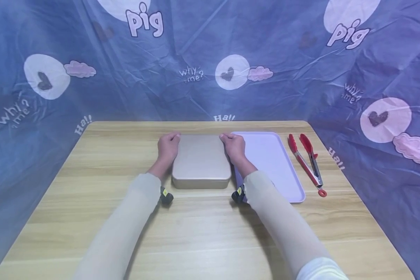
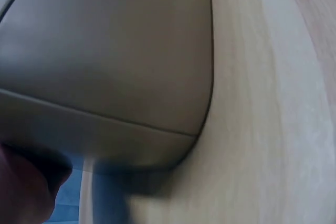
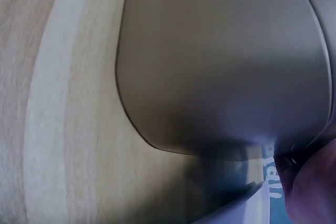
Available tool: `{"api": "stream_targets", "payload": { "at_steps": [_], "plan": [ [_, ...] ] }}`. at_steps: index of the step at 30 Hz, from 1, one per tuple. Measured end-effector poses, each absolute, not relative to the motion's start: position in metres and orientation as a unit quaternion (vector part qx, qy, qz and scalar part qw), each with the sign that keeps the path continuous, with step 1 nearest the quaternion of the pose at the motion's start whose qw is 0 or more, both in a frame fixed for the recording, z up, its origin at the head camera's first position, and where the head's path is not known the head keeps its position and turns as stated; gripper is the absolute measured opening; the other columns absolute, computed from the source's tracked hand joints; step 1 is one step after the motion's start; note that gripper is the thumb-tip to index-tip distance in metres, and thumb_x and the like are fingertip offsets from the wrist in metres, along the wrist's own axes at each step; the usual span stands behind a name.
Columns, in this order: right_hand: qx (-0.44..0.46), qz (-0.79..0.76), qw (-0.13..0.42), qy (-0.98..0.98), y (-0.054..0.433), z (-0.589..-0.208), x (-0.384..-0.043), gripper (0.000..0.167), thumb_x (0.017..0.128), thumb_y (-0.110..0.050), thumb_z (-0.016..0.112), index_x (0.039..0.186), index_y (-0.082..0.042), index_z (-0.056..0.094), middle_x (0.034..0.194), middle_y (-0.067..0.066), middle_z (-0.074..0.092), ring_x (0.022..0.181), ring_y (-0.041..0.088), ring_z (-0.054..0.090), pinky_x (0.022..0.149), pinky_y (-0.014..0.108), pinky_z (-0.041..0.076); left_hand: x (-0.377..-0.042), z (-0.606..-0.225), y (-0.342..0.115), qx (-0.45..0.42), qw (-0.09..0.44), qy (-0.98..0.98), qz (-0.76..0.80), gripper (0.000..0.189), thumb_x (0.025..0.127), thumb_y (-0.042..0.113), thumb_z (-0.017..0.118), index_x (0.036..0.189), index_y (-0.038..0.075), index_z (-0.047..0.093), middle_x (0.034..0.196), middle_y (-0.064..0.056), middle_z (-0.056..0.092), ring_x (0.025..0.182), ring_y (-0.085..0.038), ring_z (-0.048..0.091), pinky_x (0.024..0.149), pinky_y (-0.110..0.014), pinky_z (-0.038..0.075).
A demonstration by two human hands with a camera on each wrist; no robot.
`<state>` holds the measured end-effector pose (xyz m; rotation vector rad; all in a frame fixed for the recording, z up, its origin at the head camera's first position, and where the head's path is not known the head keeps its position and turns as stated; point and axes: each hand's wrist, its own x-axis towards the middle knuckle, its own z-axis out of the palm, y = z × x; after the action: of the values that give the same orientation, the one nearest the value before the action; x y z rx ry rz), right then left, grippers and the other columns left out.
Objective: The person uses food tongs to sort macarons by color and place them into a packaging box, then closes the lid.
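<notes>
A flat, pale gold rectangular tin with its lid on lies on the wooden table. My left hand grips its far left corner, thumb along the lid's edge. At the far right corner my right hand holds it the same way, the wrist passing over a light purple tray. From the left wrist, the tin's side fills much of the view, with a thin seam below the lid. The right wrist view shows the opposite side of the tin, close over the wood; most fingers are hidden behind it.
Red-tipped metal tongs lie spread on the right, beyond the tray. The table has rounded far corners, and a blue printed cloth hangs behind it and along both sides.
</notes>
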<state>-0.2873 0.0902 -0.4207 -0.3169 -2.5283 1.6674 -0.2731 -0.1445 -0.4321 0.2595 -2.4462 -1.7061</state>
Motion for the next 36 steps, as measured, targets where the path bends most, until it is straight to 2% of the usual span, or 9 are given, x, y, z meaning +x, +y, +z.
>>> {"api": "stream_targets", "payload": {
  "at_steps": [9,14,17,20,23,27,31,36],
  "plan": [
    [-0.080,0.542,0.035,-0.836,0.093,-0.421,-0.286,0.034,0.095,-0.029,0.071,0.122,-0.008,0.074,0.130,0.013,0.069,0.126,0.028,0.061,0.112,0.039,0.047,-0.271,-0.432,-0.149,0.069,0.072,-0.824,-0.558,0.038,0.105,0.025,0.052,0.135,0.005,0.063,0.142,-0.011,0.061,0.137,-0.029,0.053,0.115,-0.043,0.044],
    [-0.044,0.526,0.035,-0.849,0.097,-0.413,-0.279,0.047,0.096,-0.035,0.068,0.130,-0.004,0.068,0.132,0.014,0.068,0.123,0.028,0.063,0.107,0.039,0.051,-0.263,-0.422,-0.154,0.052,0.080,-0.831,-0.548,0.041,0.106,0.031,0.051,0.140,0.009,0.060,0.145,-0.008,0.059,0.138,-0.027,0.052,0.116,-0.041,0.044],
    [0.004,0.478,0.044,-0.877,0.100,-0.405,-0.268,0.055,0.099,-0.038,0.062,0.138,0.000,0.059,0.136,0.019,0.064,0.127,0.031,0.060,0.109,0.043,0.049,-0.251,-0.416,-0.157,0.036,0.072,-0.844,-0.531,0.045,0.106,0.035,0.050,0.143,0.011,0.057,0.147,-0.009,0.056,0.140,-0.028,0.050,0.117,-0.044,0.042],
    [0.061,0.407,0.049,-0.910,0.101,-0.400,-0.252,0.060,0.103,-0.039,0.056,0.146,0.002,0.050,0.146,0.022,0.054,0.137,0.034,0.051,0.118,0.046,0.040,-0.234,-0.413,-0.157,0.011,0.048,-0.868,-0.494,0.052,0.107,0.041,0.044,0.150,0.012,0.049,0.155,-0.009,0.048,0.146,-0.030,0.041,0.122,-0.048,0.034],
    [0.108,0.346,0.037,-0.931,0.099,-0.401,-0.235,0.068,0.104,-0.042,0.050,0.153,0.004,0.037,0.159,0.023,0.036,0.150,0.035,0.033,0.126,0.046,0.026,-0.216,-0.414,-0.153,-0.027,0.029,-0.901,-0.432,0.060,0.107,0.044,0.037,0.156,0.010,0.037,0.164,-0.010,0.032,0.153,-0.031,0.027,0.127,-0.049,0.023],
    [0.144,0.310,0.006,-0.940,0.094,-0.409,-0.219,0.081,0.105,-0.049,0.045,0.157,0.007,0.020,0.167,0.025,0.014,0.156,0.034,0.011,0.129,0.046,0.013,-0.198,-0.419,-0.144,-0.077,0.019,-0.933,-0.352,0.069,0.107,0.048,0.032,0.160,0.003,0.022,0.170,-0.012,0.013,0.157,-0.030,0.013,0.129,-0.047,0.014],
    [0.154,0.292,-0.022,-0.944,0.089,-0.418,-0.213,0.086,0.105,-0.053,0.039,0.158,0.008,0.010,0.168,0.025,0.002,0.157,0.034,-0.001,0.129,0.045,0.006,-0.190,-0.427,-0.135,-0.106,0.006,-0.945,-0.309,0.078,0.106,0.054,0.028,0.160,-0.001,0.015,0.170,-0.016,0.002,0.158,-0.031,0.002,0.129,-0.046,0.009],
    [0.151,0.274,-0.044,-0.949,0.087,-0.420,-0.209,0.088,0.105,-0.057,0.035,0.159,0.006,0.004,0.168,0.021,-0.007,0.156,0.031,-0.011,0.129,0.046,0.004,-0.189,-0.433,-0.129,-0.120,-0.011,-0.951,-0.284,0.081,0.106,0.055,0.024,0.159,-0.005,0.012,0.169,-0.020,-0.002,0.157,-0.030,-0.009,0.130,-0.045,0.003]
  ]
}}
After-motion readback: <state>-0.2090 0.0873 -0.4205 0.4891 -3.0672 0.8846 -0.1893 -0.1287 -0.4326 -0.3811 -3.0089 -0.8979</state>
